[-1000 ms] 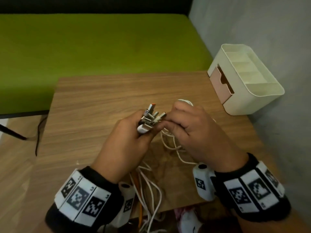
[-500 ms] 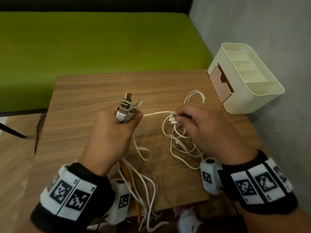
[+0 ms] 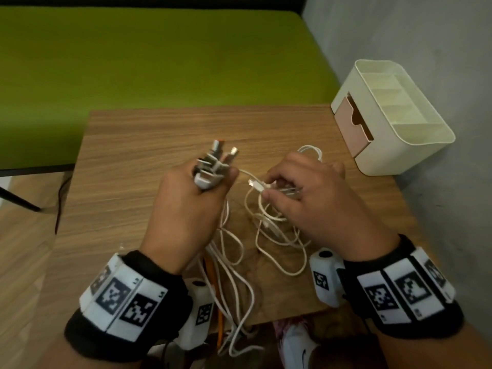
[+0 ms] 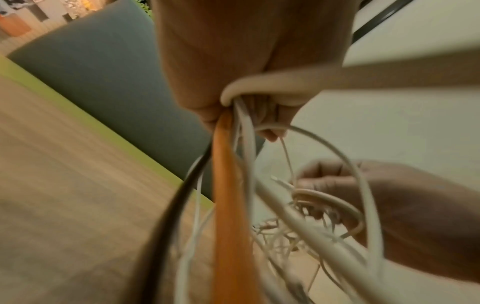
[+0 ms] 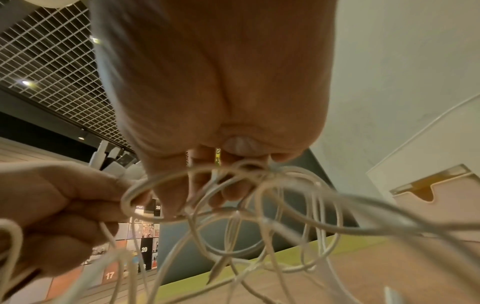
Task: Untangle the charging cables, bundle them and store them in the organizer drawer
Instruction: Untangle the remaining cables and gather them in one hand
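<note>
My left hand (image 3: pixel 186 209) grips a bunch of cable plugs (image 3: pixel 213 166) that stick up out of the fist; white, orange (image 4: pixel 228 205) and black (image 4: pixel 166 226) cables trail down from it over the table's near edge. My right hand (image 3: pixel 300 193) pinches one white cable just behind its plug (image 3: pixel 254 183), which points left toward the left hand. Tangled white loops (image 3: pixel 271 230) hang under the right hand (image 5: pixel 207 123) onto the wooden table (image 3: pixel 159 145). The cream organizer (image 3: pixel 394 121) stands at the table's back right, its pink drawer (image 3: pixel 351 126) pulled partly out.
A green bench (image 3: pixel 159 54) runs behind the table. A grey wall (image 3: pixel 426 35) rises just right of the organizer. The table's near edge (image 3: pixel 279 318) lies under my wrists, with a white shoe (image 3: pixel 298 344) on the floor below.
My hands first moved apart, the left going left with the plugs. The right hand has since drawn a white plug end out of the tangle and now pinches the cable behind it.
</note>
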`<action>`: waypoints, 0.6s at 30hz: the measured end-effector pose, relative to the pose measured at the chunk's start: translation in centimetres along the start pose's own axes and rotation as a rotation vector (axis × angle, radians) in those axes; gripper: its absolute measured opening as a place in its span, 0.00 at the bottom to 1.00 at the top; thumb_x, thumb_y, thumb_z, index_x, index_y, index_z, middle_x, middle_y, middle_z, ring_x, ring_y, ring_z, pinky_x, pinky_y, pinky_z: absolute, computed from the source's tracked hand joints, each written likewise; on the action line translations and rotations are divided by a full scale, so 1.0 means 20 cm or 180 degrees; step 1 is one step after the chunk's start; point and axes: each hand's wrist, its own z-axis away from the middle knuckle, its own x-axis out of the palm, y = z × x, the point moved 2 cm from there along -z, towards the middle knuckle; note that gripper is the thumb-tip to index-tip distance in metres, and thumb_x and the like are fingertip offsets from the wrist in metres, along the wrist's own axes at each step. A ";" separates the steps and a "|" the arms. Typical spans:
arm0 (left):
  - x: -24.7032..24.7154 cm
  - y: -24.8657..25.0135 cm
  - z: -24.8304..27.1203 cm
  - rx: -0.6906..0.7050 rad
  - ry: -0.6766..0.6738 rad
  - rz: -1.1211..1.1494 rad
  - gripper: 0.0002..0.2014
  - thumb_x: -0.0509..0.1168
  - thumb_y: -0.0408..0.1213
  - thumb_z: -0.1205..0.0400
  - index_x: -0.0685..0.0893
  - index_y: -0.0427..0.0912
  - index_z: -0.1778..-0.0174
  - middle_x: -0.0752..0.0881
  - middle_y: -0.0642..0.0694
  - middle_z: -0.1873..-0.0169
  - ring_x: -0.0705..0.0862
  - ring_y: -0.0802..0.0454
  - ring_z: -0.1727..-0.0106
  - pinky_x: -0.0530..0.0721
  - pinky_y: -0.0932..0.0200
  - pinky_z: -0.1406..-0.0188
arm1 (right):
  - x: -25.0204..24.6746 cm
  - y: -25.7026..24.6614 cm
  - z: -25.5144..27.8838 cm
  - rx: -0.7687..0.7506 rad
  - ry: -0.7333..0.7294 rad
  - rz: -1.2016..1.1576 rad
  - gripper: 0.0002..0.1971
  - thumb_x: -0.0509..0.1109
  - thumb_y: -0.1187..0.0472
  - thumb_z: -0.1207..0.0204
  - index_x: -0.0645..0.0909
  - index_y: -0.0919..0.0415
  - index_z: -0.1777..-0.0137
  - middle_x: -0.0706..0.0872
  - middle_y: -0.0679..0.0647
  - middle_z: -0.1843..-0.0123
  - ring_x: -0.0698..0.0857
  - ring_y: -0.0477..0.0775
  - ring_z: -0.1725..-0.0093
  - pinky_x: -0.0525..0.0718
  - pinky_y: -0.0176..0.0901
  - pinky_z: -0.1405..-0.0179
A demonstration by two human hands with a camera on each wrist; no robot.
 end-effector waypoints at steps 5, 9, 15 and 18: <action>-0.10 -0.06 -0.04 -0.0418 0.0517 0.0995 0.10 0.69 0.44 0.21 0.83 0.47 0.66 0.69 0.51 0.77 0.65 0.51 0.77 0.65 0.46 0.76 | -0.03 0.08 -0.01 0.0555 -0.0430 0.0599 0.11 0.72 0.51 0.23 0.75 0.43 0.65 0.77 0.42 0.55 0.76 0.44 0.49 0.62 0.52 0.45; -0.10 -0.07 -0.04 -0.0321 0.0305 0.0832 0.09 0.69 0.47 0.21 0.85 0.48 0.64 0.72 0.46 0.74 0.68 0.49 0.75 0.69 0.43 0.75 | -0.07 0.08 0.00 0.0765 -0.0797 0.0902 0.05 0.72 0.46 0.24 0.80 0.41 0.58 0.76 0.40 0.49 0.73 0.42 0.47 0.61 0.50 0.44; -0.03 -0.03 -0.02 -0.0288 -0.0186 0.0729 0.13 0.68 0.47 0.22 0.82 0.40 0.64 0.73 0.58 0.79 0.69 0.53 0.76 0.70 0.47 0.71 | -0.15 -0.04 0.00 0.0173 -0.0261 -0.1117 0.24 0.70 0.64 0.28 0.80 0.42 0.35 0.78 0.40 0.42 0.79 0.39 0.39 0.82 0.36 0.44; 0.01 0.02 0.01 -0.0187 -0.0331 0.0739 0.11 0.69 0.45 0.22 0.82 0.42 0.64 0.74 0.57 0.79 0.70 0.54 0.77 0.70 0.48 0.73 | -0.08 -0.12 0.01 0.0122 -0.0268 -0.1684 0.19 0.69 0.65 0.22 0.79 0.45 0.34 0.82 0.40 0.43 0.83 0.39 0.41 0.85 0.37 0.45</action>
